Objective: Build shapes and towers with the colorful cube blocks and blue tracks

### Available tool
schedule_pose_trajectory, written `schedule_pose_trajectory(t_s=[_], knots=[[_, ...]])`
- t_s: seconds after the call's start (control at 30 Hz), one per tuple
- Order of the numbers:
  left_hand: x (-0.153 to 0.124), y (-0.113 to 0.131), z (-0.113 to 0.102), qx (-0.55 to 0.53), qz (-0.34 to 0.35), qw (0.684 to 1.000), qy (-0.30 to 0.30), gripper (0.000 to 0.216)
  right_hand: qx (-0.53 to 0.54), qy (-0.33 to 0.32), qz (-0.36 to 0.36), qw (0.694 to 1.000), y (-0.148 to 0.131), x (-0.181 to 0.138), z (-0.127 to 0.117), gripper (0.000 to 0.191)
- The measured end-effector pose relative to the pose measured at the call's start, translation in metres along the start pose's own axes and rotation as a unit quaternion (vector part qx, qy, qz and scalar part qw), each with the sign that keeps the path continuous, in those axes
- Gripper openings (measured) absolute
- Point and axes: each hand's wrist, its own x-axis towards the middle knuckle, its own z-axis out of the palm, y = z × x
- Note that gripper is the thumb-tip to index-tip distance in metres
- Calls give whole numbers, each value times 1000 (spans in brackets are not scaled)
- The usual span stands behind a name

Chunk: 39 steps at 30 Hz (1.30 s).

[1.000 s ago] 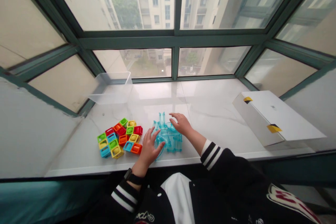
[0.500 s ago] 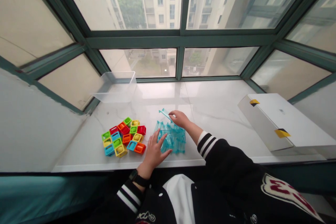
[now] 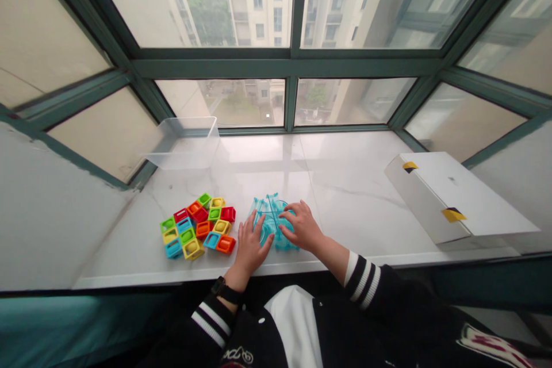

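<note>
Several see-through light-blue plastic pieces lie clustered near the front edge of the sill. My left hand rests over their left side with its fingers spread, touching them. My right hand reaches in from the right, fingers bent and apart, the tips on or just over the pieces. A thin strip among them runs between my two hands. Both hands partly hide the pieces, so their exact shapes and joins are unclear. To the left of my left hand lie colourful plastic blocks in red, orange, yellow, green and blue.
A clear plastic bin stands at the back left by the window. On the right is a white box with yellow-and-black tabs. Window frames close off the back and sides of the white sill.
My right hand has come down and towards me from above the pieces, where it pinched a thin blue strip. The strip now lies among the pieces. My left hand has hardly moved.
</note>
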Motion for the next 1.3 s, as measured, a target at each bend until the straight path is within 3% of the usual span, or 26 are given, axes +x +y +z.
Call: schedule_pose_trajectory(t_s=[0.3,0.47,0.67,1.3], knots=[[0,-10,7,-46,-15,999,18,59,1,37,37,999,13,-24,30,50],[-2,-17,8,-83,-21,996,40,55,31,86,64,994,26,-34,47,51],[2,-25,14,-104,-50,992,46,56,90,85,69,990,37,-34,58,55],[9,-55,-5,-117,-43,991,55,56,97,72,53,991,18,-10,78,56]])
